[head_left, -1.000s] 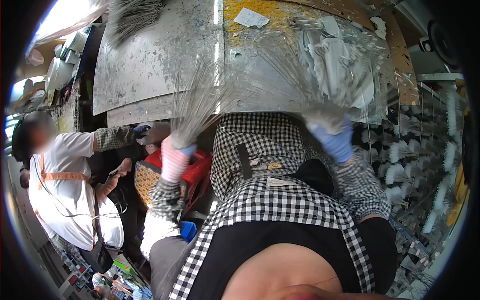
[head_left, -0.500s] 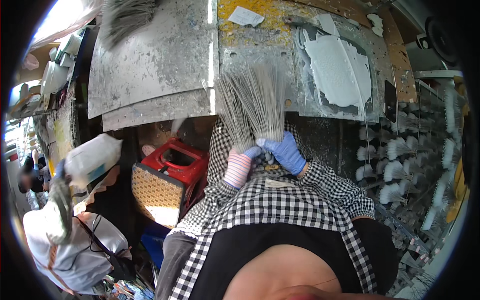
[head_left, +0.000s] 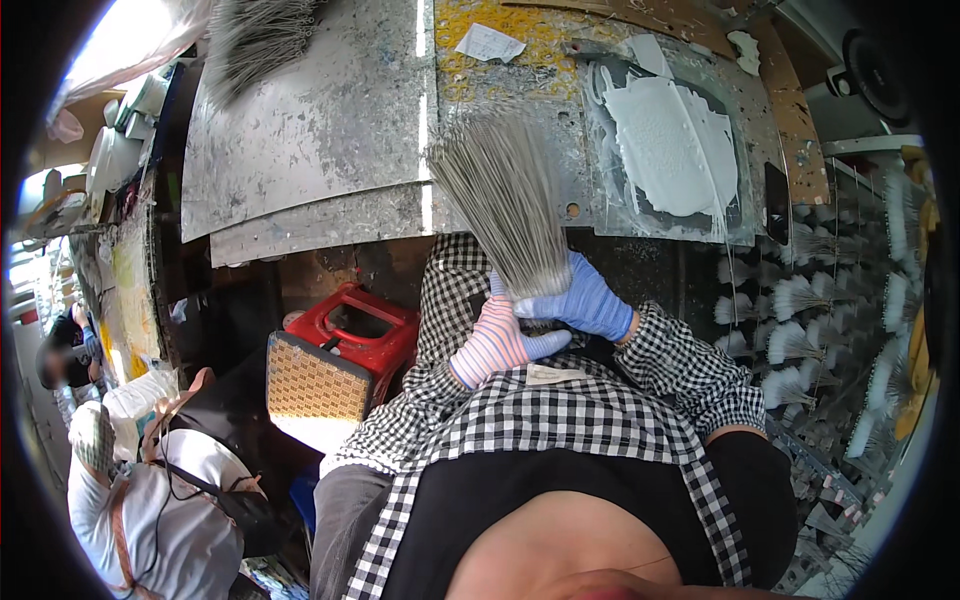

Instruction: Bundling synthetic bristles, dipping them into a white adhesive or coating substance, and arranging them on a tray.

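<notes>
A thick bundle of thin grey wires (head_left: 505, 215) stands out from my hands toward the worktable, its far ends spread over the table's front edge. My right hand (head_left: 585, 300), in a blue glove, wraps round the near end of the bundle from the right. Against the lower left of that same end rests my left hand (head_left: 497, 340), in a pink-and-blue striped glove, its thumb stretched rightward below the bundle. The fingers of my left hand are partly hidden behind the wires. What the near ends of the wires look like inside the gloves is covered.
White paste (head_left: 665, 140) lies spread on a plate at the table's right. Another heap of grey wires (head_left: 262, 40) lies at the far left. A red stool (head_left: 365, 325) stands left of my legs. White brush-like tufts (head_left: 795, 295) hang at right. A person (head_left: 170, 500) is at left.
The two fans of wires, one in each hand, have come together into one bundle. My left hand has shifted right and under it. The person at left has lowered a white package.
</notes>
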{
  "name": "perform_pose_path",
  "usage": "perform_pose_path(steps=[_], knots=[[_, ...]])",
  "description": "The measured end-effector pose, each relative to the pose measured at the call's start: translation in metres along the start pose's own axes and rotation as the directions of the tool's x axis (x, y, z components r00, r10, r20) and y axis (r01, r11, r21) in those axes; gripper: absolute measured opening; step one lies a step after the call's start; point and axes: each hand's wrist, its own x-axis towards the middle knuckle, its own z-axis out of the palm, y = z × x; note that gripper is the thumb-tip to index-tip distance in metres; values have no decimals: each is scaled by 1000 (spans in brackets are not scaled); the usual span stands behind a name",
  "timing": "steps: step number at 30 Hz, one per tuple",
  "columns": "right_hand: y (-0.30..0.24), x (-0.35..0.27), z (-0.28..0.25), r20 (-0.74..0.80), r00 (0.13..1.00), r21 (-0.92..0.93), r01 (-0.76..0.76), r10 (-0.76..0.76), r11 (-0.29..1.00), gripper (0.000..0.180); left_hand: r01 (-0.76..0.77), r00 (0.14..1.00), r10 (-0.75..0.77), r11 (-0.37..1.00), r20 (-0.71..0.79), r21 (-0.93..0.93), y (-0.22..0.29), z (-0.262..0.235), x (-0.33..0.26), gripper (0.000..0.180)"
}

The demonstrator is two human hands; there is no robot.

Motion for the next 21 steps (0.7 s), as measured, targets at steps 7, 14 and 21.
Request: perform_pose_path(steps=[7,14,21], knots=[[59,-8,-15,221,964,44,-164,150,985,53,400,914,-361,876,182,-270,43,-49,23,107],[23,9,-6,480,858,-178,-109,183,978,65,89,987,31,711,157,-698,69,-67,72,109],[-39,-6,-54,346,937,-520,239,-54,820,102,7,994,-75,746,-74,-666,71,-70,69,65]])
